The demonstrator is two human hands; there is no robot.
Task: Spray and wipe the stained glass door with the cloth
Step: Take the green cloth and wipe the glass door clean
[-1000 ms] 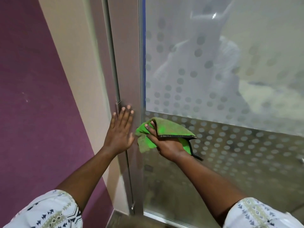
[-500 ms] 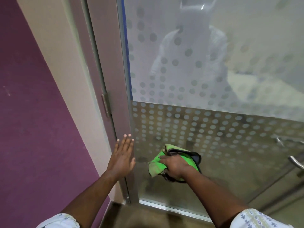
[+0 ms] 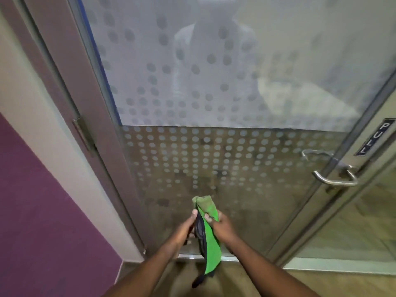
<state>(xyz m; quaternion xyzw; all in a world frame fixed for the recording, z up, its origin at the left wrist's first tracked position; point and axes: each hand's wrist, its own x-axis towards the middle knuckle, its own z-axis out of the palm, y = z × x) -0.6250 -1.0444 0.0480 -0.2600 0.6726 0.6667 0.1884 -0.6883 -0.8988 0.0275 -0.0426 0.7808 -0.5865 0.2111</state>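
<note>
The glass door (image 3: 214, 163) fills the view, frosted with dots above and clear with dots below; dark smudges show in the lower pane. A green cloth with a dark edge (image 3: 209, 236) hangs off the glass in front of the door's bottom part. My left hand (image 3: 186, 227) pinches its left side and my right hand (image 3: 222, 227) grips its right side. The cloth's upper end is bunched, and its tail drops between my forearms. No spray bottle is in view.
A grey metal frame with a hinge (image 3: 82, 133) stands left of the glass, beside a cream and purple wall (image 3: 42, 211). A steel lever handle (image 3: 334, 179) and a PULL plate (image 3: 375, 137) sit at the right. The brown floor (image 3: 235, 279) lies below.
My left hand left the door frame and took hold of the cloth. My right hand drew the cloth down and away from the glass. The view tilted down and right, showing the handle.
</note>
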